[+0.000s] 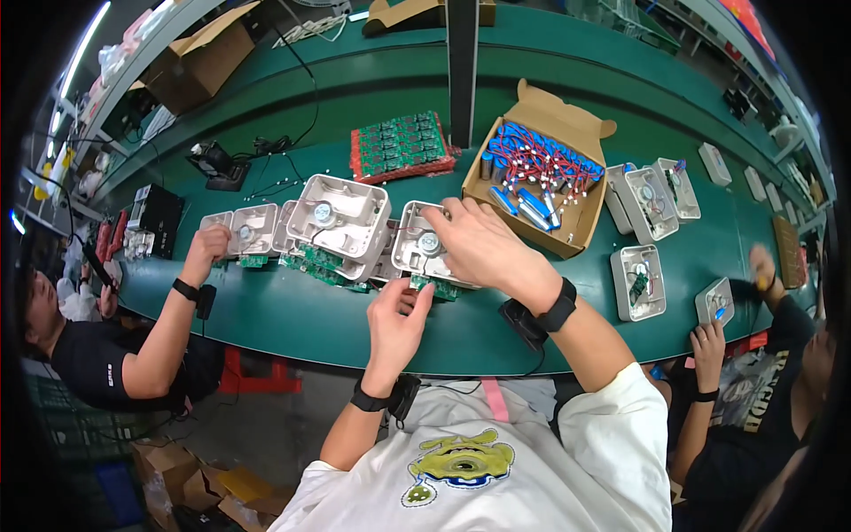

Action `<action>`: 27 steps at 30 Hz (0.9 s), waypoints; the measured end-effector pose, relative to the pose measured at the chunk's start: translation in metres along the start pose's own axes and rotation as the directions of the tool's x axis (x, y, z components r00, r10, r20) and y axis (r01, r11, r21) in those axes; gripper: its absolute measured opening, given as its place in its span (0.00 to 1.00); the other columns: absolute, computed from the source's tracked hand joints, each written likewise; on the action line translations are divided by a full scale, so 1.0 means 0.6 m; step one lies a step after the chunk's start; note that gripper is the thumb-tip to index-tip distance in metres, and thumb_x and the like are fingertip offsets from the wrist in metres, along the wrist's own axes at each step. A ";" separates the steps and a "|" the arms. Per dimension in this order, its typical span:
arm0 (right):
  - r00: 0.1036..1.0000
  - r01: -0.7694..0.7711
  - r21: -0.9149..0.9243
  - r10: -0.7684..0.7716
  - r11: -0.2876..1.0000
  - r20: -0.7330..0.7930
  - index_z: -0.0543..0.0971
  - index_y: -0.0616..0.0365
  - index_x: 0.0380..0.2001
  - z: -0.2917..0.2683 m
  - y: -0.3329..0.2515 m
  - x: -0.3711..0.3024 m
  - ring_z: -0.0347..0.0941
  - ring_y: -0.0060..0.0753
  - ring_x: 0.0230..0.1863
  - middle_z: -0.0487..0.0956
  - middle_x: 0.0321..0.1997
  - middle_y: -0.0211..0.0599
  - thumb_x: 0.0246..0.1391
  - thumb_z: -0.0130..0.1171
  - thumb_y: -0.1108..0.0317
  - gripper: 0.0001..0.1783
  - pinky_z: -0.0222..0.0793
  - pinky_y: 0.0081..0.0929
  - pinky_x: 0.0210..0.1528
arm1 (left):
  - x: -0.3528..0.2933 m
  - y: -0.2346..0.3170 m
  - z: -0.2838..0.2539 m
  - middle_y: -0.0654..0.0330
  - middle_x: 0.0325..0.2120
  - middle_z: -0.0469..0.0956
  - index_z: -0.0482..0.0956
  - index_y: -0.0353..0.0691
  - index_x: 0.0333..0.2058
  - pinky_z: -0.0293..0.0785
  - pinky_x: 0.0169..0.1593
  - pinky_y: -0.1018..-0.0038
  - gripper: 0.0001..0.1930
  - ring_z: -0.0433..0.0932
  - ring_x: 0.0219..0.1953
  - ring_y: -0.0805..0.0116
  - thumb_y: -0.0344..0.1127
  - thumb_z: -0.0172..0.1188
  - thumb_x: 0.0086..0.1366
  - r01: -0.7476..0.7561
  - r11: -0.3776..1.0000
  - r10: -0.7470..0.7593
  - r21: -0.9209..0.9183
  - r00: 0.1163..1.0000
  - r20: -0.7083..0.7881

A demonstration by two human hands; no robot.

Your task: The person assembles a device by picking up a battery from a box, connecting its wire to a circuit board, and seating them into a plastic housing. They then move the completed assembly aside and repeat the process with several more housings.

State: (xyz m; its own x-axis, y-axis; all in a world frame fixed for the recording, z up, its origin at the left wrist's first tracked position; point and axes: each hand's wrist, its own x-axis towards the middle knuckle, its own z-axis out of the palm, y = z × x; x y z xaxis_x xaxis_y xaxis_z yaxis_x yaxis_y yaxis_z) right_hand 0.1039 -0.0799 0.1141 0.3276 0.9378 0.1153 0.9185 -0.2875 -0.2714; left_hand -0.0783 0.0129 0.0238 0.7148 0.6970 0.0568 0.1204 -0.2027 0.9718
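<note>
A white plastic housing [409, 253] lies open in front of me, with a round speaker [429, 244] inside it. My right hand [492, 244] is bent over the housing's right side, fingers curled over the rim and into it. At its near edge a green circuit board [443, 291] sticks out. My left hand [396, 324] pinches the board's left end between thumb and fingers. To the left, stacked white housings [341, 208] rest beside more circuit boards [319, 263]; the top one also holds a speaker and wires.
An open cardboard box [581, 232] of blue cylindrical batteries with red wires stands behind my right hand. Red-wrapped circuit boards [401, 146] lie at the back. More housings [638, 284] sit to the right. Co-workers' hands [209, 244] work at both sides. A metal post [462, 71] rises behind.
</note>
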 end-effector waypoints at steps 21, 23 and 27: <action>0.707 -0.688 0.082 0.692 0.721 -0.146 0.75 0.61 0.52 0.054 -0.108 -0.321 0.74 0.60 0.56 0.73 0.55 0.53 0.44 0.81 0.64 0.33 0.76 0.47 0.54 | -0.064 0.014 0.054 0.51 0.45 0.80 0.81 0.26 0.38 0.81 0.36 0.77 0.07 0.84 0.33 0.71 0.20 0.69 0.63 -0.179 0.973 0.231 -0.148 0.818 0.527; 0.676 -0.727 0.073 0.730 0.683 -0.095 0.76 0.61 0.51 0.058 -0.113 -0.318 0.74 0.60 0.54 0.73 0.57 0.53 0.46 0.81 0.64 0.32 0.75 0.47 0.53 | -0.059 0.007 0.055 0.51 0.44 0.80 0.81 0.26 0.38 0.82 0.36 0.77 0.06 0.85 0.33 0.72 0.20 0.69 0.63 -0.146 0.981 0.193 -0.128 0.807 0.558; 0.768 -0.598 0.071 0.596 0.798 -0.233 0.77 0.62 0.50 0.010 -0.085 -0.315 0.74 0.58 0.53 0.75 0.58 0.52 0.48 0.80 0.64 0.29 0.75 0.46 0.52 | -0.055 -0.002 0.057 0.54 0.42 0.81 0.81 0.27 0.39 0.82 0.35 0.78 0.07 0.84 0.33 0.75 0.20 0.69 0.64 -0.141 0.988 0.155 -0.068 0.816 0.557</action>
State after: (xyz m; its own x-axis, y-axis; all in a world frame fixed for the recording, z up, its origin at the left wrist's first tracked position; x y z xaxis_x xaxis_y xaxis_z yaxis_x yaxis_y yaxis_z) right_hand -0.0062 -0.2413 0.1004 0.8510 0.5034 0.1497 0.5216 -0.7767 -0.3532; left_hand -0.0784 -0.0336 0.0131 0.9855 0.1546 0.0693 -0.0285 -0.2518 0.9674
